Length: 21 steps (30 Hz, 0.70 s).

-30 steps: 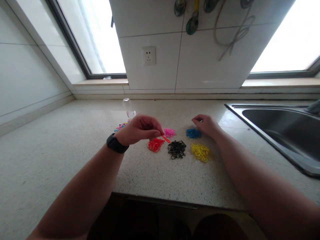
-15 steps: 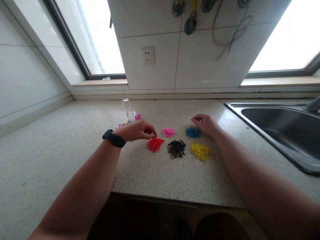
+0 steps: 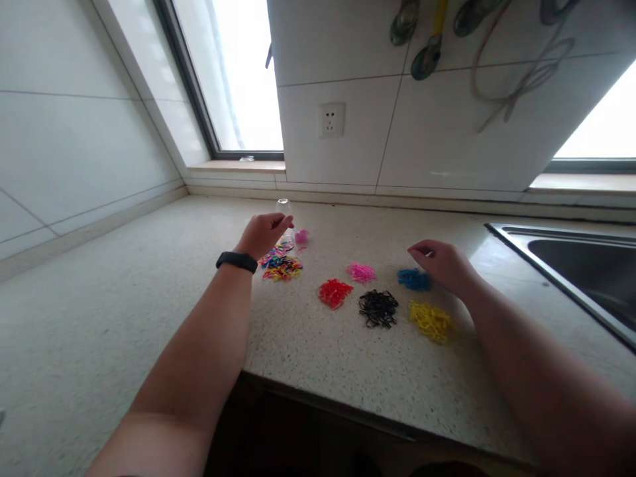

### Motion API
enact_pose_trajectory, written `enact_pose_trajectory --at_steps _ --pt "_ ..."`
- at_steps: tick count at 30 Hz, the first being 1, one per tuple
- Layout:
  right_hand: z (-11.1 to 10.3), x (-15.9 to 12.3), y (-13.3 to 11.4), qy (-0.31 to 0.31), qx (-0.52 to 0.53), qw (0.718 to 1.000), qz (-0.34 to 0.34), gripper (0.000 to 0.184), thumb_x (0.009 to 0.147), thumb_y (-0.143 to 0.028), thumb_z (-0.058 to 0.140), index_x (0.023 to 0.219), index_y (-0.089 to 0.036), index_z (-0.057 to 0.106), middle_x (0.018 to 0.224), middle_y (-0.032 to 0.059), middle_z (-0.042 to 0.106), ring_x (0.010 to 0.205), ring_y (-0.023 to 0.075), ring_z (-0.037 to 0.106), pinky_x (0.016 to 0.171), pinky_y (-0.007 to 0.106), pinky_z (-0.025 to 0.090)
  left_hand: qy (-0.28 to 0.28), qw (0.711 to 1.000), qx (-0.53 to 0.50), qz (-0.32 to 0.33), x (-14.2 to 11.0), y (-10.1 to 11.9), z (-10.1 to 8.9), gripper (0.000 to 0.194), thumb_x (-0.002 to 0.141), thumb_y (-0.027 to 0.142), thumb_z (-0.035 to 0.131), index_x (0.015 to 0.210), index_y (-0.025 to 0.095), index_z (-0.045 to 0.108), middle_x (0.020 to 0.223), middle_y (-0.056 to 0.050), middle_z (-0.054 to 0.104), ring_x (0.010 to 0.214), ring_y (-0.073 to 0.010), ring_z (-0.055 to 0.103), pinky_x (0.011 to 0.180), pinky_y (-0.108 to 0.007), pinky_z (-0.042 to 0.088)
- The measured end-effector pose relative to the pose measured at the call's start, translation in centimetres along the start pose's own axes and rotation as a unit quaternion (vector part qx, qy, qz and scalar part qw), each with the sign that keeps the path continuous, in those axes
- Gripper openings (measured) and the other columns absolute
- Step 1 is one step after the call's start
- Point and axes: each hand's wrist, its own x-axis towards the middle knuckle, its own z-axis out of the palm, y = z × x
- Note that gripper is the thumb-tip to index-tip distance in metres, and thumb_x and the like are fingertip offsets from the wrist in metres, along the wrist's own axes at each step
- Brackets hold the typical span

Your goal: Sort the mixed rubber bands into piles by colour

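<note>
Bands in mixed colours (image 3: 281,268) lie heaped on the worktop (image 3: 318,351), just beside the left hand (image 3: 265,232) on the near side of its wrist. Left hand: fingers curled, held in front of a clear container (image 3: 283,205); cannot tell whether anything is pinched, fingertips too small to read. Right hand (image 3: 444,264): thumb and fingers curled close together; contents, if any, cannot be told. Blue pile (image 3: 414,279) sits at its fingers, contact unclear; yellow pile (image 3: 431,322) is nearer the wearer. Red pile (image 3: 334,293), black pile (image 3: 378,309) and pink pile (image 3: 362,271) lie between the hands, making 5 plain-colour piles. Pink item (image 3: 301,238) rests beside the container. Handling, est.: loops look very light, soft and springy, hard to break in a gentle grip; slightly grippy surface, likely to tangle. Best hold: thumb and index tips on 1 outer loop at the heap's edge, lifted slowly so neighbours do not drag along. Pressing into the middle would probably catch 2 or 3.
</note>
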Motion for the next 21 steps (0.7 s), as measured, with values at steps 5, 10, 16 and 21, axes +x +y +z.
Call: enact_pose_trajectory --at_steps 5,10,16,21 --pt "-0.7 -0.5 -4.9 0.007 0.071 0.997 -0.029 0.028 0.084 -0.042 0.059 0.092 -0.021 0.075 0.078 0.0058 0.073 0.063 0.0183 0.061 0.06 0.031 0.045 0.047 0.998 0.02 -0.031 -0.1 -1.0 0.6 0.05 0.097 0.048 0.043 0.079 0.017 0.078 0.049 0.0 0.054 0.048 -0.0114 0.047 0.052 -0.027 0.028" --pt "0.1 0.2 -12.7 -0.09 0.1 0.984 -0.118 0.028 0.087 -0.039 0.058 0.093 -0.019 0.075 0.073 0.0045 0.07 0.061 0.0159 0.059 0.058 0.028 0.043 0.071 0.995 0.065 -0.041 0.1 -1.6 1.4 0.052 0.097 0.049 0.04 0.077 0.02 0.078 0.057 -0.003 0.065 0.055 -0.0148 0.055 0.056 -0.028 0.031" --pt "4.7 3.5 -19.4 -0.199 -0.096 0.946 -0.236 0.025 0.088 -0.027 0.058 0.103 -0.022 0.076 0.1 0.0074 0.076 0.089 0.0221 0.068 0.079 0.03 0.047 0.089 0.99 0.09 -0.055 0.1 -1.3 1.5 0.054 0.098 0.051 0.038 0.079 0.021 0.078 0.064 -0.005 0.07 0.06 -0.0177 0.061 0.058 -0.029 0.034" --pt "9.0 5.5 -21.0 -0.243 -0.195 0.924 -0.22 0.031 0.092 -0.034 0.053 0.114 -0.023 0.073 0.115 0.0111 0.073 0.103 0.0265 0.067 0.081 0.032 0.048 0.087 0.99 0.1 -0.053 0.2 -1.0 1.6 0.055 0.098 0.051 0.037 0.08 0.021 0.079 0.063 -0.006 0.069 0.057 -0.017 0.059 0.056 -0.029 0.031"
